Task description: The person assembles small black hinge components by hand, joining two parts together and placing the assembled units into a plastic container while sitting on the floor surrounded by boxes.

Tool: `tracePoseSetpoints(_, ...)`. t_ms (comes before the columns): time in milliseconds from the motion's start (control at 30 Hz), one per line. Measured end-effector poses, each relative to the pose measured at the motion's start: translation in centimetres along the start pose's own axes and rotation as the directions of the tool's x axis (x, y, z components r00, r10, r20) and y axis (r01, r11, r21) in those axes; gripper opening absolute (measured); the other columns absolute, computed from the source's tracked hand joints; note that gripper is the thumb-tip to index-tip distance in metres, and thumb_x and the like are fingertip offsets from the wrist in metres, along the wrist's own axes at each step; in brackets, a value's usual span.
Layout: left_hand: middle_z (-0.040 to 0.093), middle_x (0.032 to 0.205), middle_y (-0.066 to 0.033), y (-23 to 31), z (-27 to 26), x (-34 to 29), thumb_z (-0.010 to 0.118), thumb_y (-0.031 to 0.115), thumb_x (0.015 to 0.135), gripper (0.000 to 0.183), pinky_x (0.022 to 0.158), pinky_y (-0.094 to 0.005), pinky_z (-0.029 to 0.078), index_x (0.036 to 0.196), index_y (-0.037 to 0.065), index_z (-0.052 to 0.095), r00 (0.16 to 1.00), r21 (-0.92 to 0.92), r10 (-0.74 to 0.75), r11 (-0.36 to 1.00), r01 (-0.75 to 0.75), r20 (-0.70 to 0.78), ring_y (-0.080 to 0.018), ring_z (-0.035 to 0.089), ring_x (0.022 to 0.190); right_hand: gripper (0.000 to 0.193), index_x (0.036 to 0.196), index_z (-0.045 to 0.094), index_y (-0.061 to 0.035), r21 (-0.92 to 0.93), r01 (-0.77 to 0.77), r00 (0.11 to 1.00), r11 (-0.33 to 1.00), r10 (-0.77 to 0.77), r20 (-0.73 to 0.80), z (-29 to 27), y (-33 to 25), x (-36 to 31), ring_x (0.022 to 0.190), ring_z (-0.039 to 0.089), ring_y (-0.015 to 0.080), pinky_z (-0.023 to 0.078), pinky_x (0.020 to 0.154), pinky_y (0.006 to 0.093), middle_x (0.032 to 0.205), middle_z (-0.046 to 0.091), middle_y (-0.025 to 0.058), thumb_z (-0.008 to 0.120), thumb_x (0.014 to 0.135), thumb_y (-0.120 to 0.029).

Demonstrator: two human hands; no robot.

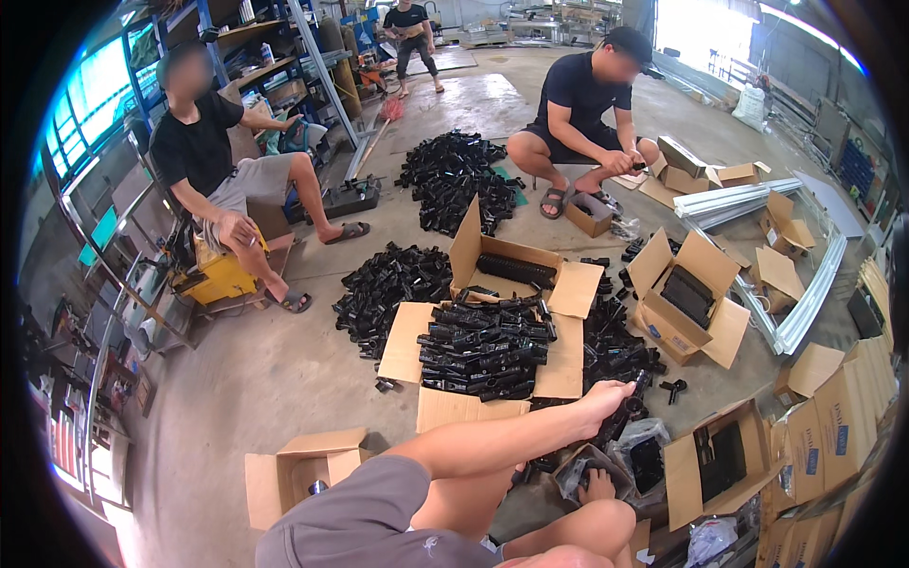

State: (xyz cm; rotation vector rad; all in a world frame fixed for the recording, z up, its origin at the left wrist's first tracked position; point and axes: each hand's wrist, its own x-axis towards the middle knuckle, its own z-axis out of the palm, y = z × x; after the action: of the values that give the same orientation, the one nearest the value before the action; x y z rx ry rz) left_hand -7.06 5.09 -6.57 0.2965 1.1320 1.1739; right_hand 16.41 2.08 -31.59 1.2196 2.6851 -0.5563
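My left arm reaches across to the right, and my left hand (pixel 604 400) is closed on a small black part (pixel 640 382), whose exact kind I cannot make out. The part is held above a heap of similar black pieces (pixel 615 346). Lower down, my right hand (pixel 597 487) reaches into a small box (pixel 571 473) lined with clear plastic that has dark pieces in it; its fingertips are hidden there. Beside that box, a clear plastic bag (pixel 646 454) has black parts inside. In front of me, a large open carton (pixel 473 411) is piled with black fittings (pixel 488 350).
Heaps of black fittings (pixel 454 180) lie on the floor. Open cartons (pixel 724 454) stand at the right, near white metal profiles (pixel 814 293). A small carton (pixel 308 464) is at my left. Two people (pixel 213 142) (pixel 587 104) sit across from me; another stands far back.
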Motion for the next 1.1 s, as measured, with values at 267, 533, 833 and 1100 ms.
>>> tracePoseSetpoints(267,0.061,0.104,-0.0028,-0.1,0.0,0.0,0.059,0.033,0.101,0.025,0.092,-0.0353,0.04,0.111,0.01,0.063,0.998,0.09,0.036,0.995,-0.031,-0.058,-0.0159,0.052,0.1,0.045,0.122,0.046,-0.0081,-0.058,-0.377,0.916,0.924,0.363,-0.171,2.6,0.7,-0.3,0.114,0.055,0.0379,0.052,0.088,0.0491,0.122,0.051,0.0167,0.071,0.086,-0.017)
tracePoseSetpoints(533,0.059,0.099,0.0007,0.5,0.7,-0.3,0.059,0.034,0.101,0.025,0.091,-0.0301,0.035,0.111,0.012,0.064,0.998,0.12,0.043,0.992,-0.037,-0.051,-0.0125,0.048,0.098,0.029,0.115,0.047,-0.0061,-0.082,-0.485,0.867,0.87,0.467,-0.176,5.1,2.3,0.5,0.105,0.062,0.034,0.059,0.076,0.0426,0.12,0.051,0.0177,0.06,0.089,-0.011)
tracePoseSetpoints(833,0.06,0.097,0.0006,0.2,0.0,-0.2,0.059,0.033,0.101,0.026,0.089,-0.0305,0.037,0.111,0.01,0.064,0.995,0.167,0.076,0.984,-0.065,-0.064,-0.0125,0.048,0.093,0.029,0.111,0.05,-0.0055,-0.26,-0.289,0.935,0.921,0.214,-0.281,3.9,1.6,-0.2,0.097,0.066,0.0366,0.056,0.076,0.0487,0.107,0.059,0.016,0.063,0.089,-0.018)
tracePoseSetpoints(1100,0.061,0.097,-0.0007,0.4,0.2,0.3,0.06,0.033,0.101,0.025,0.087,-0.0325,0.039,0.112,0.01,0.064,0.993,0.164,0.09,0.984,-0.075,-0.082,-0.0127,0.048,0.095,0.04,0.116,0.067,-0.0044,0.242,-0.324,0.894,0.915,0.212,0.395,1.2,-0.6,-0.6,0.103,0.068,0.0404,0.052,0.093,0.0481,0.106,0.071,0.0236,0.067,0.085,-0.029)
